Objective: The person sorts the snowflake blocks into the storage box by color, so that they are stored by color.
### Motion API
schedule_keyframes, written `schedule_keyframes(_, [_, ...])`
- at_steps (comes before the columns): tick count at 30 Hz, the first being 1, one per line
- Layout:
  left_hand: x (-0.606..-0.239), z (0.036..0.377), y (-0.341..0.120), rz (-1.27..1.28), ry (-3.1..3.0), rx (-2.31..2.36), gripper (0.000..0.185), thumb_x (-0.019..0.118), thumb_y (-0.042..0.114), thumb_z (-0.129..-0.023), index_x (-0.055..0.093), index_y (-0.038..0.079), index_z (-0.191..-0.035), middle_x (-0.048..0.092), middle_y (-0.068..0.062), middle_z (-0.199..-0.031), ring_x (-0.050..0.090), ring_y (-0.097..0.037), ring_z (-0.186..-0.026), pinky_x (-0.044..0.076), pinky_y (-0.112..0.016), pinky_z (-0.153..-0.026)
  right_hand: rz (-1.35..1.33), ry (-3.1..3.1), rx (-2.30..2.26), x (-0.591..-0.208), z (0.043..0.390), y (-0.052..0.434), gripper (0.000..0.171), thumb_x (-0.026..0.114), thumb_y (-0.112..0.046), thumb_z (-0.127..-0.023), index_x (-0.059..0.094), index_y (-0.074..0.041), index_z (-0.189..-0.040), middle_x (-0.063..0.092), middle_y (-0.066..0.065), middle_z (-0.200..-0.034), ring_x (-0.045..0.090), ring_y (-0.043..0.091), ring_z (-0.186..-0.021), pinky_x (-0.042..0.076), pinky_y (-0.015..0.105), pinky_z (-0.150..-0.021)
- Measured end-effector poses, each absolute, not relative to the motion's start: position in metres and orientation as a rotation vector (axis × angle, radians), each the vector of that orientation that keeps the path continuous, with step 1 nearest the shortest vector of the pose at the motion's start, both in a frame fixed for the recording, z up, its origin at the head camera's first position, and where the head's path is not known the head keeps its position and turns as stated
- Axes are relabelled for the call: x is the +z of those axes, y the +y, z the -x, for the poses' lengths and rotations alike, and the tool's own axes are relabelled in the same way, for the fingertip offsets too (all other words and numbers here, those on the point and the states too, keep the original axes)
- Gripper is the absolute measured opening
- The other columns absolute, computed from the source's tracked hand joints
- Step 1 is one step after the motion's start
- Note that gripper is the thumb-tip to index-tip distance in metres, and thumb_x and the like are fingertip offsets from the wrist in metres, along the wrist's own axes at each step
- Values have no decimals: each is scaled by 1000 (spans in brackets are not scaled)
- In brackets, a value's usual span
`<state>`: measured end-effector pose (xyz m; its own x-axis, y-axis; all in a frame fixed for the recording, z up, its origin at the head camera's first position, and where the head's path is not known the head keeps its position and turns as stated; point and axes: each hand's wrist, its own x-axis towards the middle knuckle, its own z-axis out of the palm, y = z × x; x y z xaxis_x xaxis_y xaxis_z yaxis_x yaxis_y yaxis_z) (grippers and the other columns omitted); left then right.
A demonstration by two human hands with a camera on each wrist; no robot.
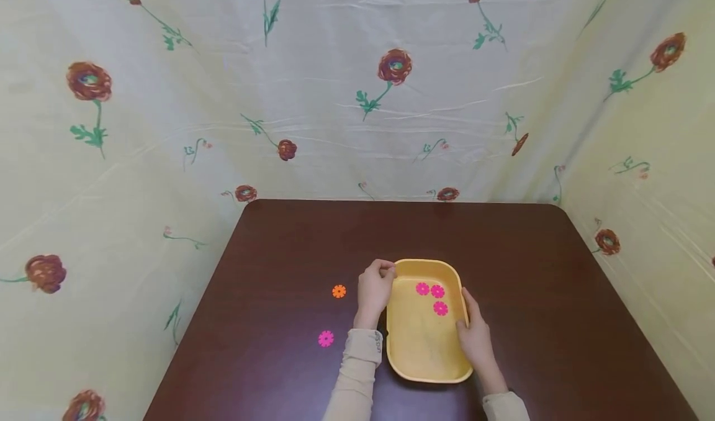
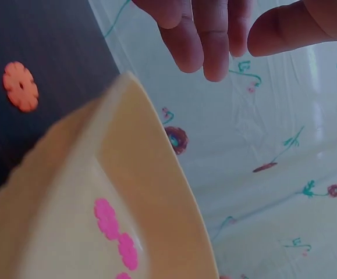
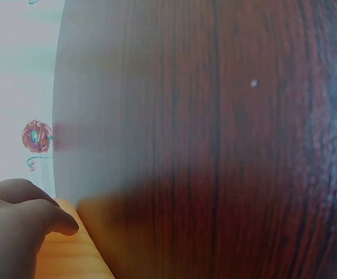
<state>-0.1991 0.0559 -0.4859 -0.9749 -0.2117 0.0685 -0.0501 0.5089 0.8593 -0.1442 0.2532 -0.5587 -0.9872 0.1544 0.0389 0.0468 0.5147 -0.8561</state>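
Left hand (image 1: 375, 286) hovers at tray (image 1: 420, 346) far-left corner, fingers loosely curled, holding nothing. Right hand (image 1: 475, 336) grips right rim. Three pink discs (image 1: 437, 291) inside; orange disc (image 1: 339, 291), pink disc (image 1: 326, 338) on worktop (image 1: 268, 266). Keep tray steadied, pinch disc edges.

The head camera looks forward and down from above the near edge of the worktop (image 1: 279, 247), taking in its whole surface and the flowered cloth (image 1: 357, 98) behind. The left wrist camera sits very near the yellow tray (image 2: 156, 174), facing along its rim toward that same cloth; both views share the orange disc (image 2: 21, 86). The right wrist camera hugs the worktop, showing mostly wood grain and a tray edge.
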Motion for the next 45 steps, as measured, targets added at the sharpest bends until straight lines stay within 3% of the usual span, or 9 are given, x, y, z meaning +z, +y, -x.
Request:
schedule_keyframes(4, [-491,195,45,-228,-2563,-1413,11,59,19,-88,65,11,-92,64,1,-74,56,-11,-60,43,-26,-53,186,-2646,1480,-560,144,255,59,42,5,-86,28,-9,-142,40,27,-135,52,34,-88,42,41,-71])
schedule_keyframes(13, [-509,171,17,-338,-2652,-1243,10,59,20,-88,63,12,-92,62,0,-74,48,-11,-51,37,-27,-47,192,-2663,1521,-564,145,257,59,40,3,-88,24,-10,-144,37,25,-138,51,34,-98,41,43,-78])
schedule_keyframes(20, [-519,154,-2,-435,-2682,-1148,9,62,21,-86,65,13,-91,62,0,-74,51,-14,-55,38,-29,-49,208,-2683,1494,-559,145,259,59,41,2,-88,25,-12,-143,38,27,-136,53,34,-84,42,39,-68])
schedule_keyframes(32, [-545,132,-27,-475,-2697,-1027,7,64,16,-84,64,10,-88,60,1,-69,49,-11,-51,38,-29,-47,212,-2677,1507,-559,143,258,58,40,1,-88,25,-10,-143,37,25,-138,52,34,-96,41,43,-76])
schedule_keyframes(38, [-556,120,-41,-504,-2721,-932,5,67,13,-80,65,10,-83,59,1,-68,53,-14,-55,41,-33,-50,199,-2651,1525,-560,142,259,58,40,3,-88,26,-9,-143,38,25,-137,50,38,-110,41,49,-85])
schedule_keyframes(45, [-560,112,-51,-493,-2724,-848,11,71,14,-75,65,10,-82,54,0,-71,54,-19,-63,42,-36,-55,200,-2688,1546,-558,143,260,59,39,2,-88,23,-11,-144,37,25,-138,51,36,-106,42,45,-81])
